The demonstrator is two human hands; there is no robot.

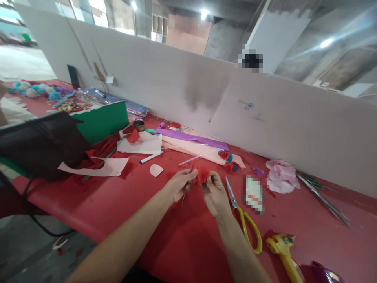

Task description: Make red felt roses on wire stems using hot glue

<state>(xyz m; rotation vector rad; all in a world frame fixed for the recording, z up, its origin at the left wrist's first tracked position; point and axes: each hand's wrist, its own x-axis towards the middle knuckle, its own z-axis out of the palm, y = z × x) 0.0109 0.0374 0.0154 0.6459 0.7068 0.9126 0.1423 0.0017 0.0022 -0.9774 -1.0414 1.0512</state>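
Between my two hands is a red paper flower [202,175], held above the red tabletop. My left hand [182,184] pinches it from the left side, and a thin wire-like stem hangs down below those fingers. The fingers of my right hand [216,192] are closed on the flower's right edge. Just right of that hand lie scissors with yellow handles [244,222], their blades pointing away from me. A small cut piece of pale pink paper [156,170] rests to the left of my left hand.
Beyond my hands lie pale pink paper sheets [191,148], a purple strip [191,138] and finished red-and-blue flowers [225,155]. A yellow glue gun [282,251] and crumpled pink paper [282,177] are on the right. A dark bag [41,141] stands left. A white partition [165,78] rises behind.
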